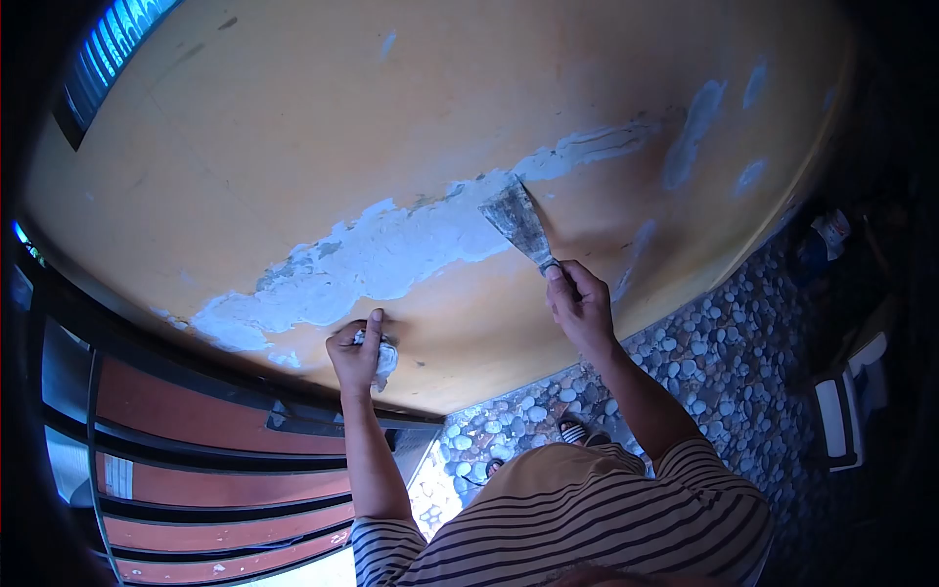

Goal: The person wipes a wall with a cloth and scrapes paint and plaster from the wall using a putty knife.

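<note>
My right hand (582, 303) grips the handle of a putty knife (520, 223). Its broad, smeared blade lies against the wall at the upper edge of a long white putty patch (391, 252). Below that patch, my left hand (358, 350) is closed around a crumpled white bag or wrapper (385, 360), with the thumb pointing up. What the wrapper contains is hidden. The orange-tan wall (293, 127) carries the uneven white strip, which runs from lower left to upper right, rough at its edges.
Smaller whitish patches (696, 132) dot the wall on the right. A dark-framed rack with reddish slats (225, 486) stands at lower left. The floor (685, 362) has a pebble pattern. At far right are a white chair-like object (839, 421) and a bottle-like container (829, 235) in shadow.
</note>
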Motion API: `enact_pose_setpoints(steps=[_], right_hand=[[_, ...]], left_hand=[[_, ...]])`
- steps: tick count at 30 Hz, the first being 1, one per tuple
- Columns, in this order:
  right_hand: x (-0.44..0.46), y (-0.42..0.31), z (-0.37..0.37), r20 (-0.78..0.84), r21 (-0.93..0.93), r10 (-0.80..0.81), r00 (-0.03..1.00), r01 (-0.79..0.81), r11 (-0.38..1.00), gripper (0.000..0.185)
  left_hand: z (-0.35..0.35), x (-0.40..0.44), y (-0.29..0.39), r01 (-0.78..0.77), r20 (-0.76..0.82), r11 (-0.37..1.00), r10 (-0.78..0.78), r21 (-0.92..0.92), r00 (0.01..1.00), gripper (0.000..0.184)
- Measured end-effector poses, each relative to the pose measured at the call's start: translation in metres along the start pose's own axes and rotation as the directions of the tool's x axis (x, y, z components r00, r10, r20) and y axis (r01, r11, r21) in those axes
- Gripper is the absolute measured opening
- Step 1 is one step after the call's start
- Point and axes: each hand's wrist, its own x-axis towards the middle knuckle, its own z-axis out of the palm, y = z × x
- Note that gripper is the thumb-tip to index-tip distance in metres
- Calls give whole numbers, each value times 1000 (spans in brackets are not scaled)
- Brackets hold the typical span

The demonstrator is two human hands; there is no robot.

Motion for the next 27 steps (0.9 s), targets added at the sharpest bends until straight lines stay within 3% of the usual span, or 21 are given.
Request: enact_pose_setpoints(steps=[5,8,12,15,17,21,23,27], right_hand=[[2,-10,0,31,54,-4,1000,3,999,23],[0,5,-1,24,8,-36,999,36,999,23],[2,-4,3,30,21,-17,999,17,1000,23],[2,-10,7,7,155,15,1000,-16,988,25],[0,8,3,29,15,-59,998,59,998,23],[-2,-2,6,15,5,-49,999,49,999,23],[2,-19,12,9,113,23,1000,-24,993,25],[-2,3,12,-1,92,15,1000,-15,996,26]], left_hand=[[5,-4,6,100,-6,992,-101,-74,995,34],[1,-1,-4,22,-8,1000,-22,17,1000,35],[4,-2,-10,37,9,999,-37,-15,999,36],[5,-3,-1,63,-27,995,-65,-72,998,37],[1,-1,0,-9,-5,1000,9,21,1000,38],[4,-3,3,1,7,1000,-2,19,1000,38],[6,-3,2,86,-15,995,-87,-56,996,39],[1,-1,0,5,-11,1000,-5,16,1000,39]])
